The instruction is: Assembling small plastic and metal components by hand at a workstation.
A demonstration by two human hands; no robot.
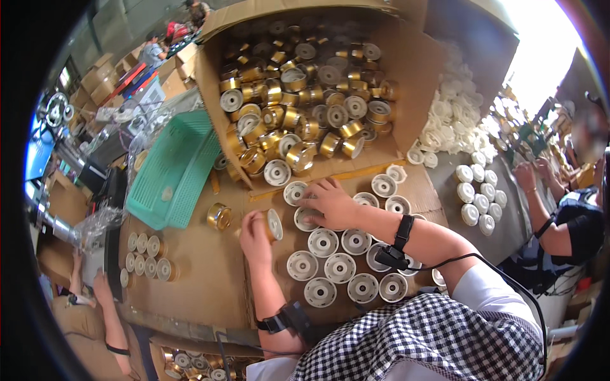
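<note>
Gold-sided, white-faced wheel point(274, 225) is in my left hand point(254, 236), fingers curled against its side, face tipped right, between the box point(413, 76) and the near edge of the surface point(197, 273), closer to the box. Right hand point(332, 204) is half open, palm down over the white wheels point(323, 242); can't tell if it's gripping one. I'd grip by the side only and press lightly so those don't slide.
</note>
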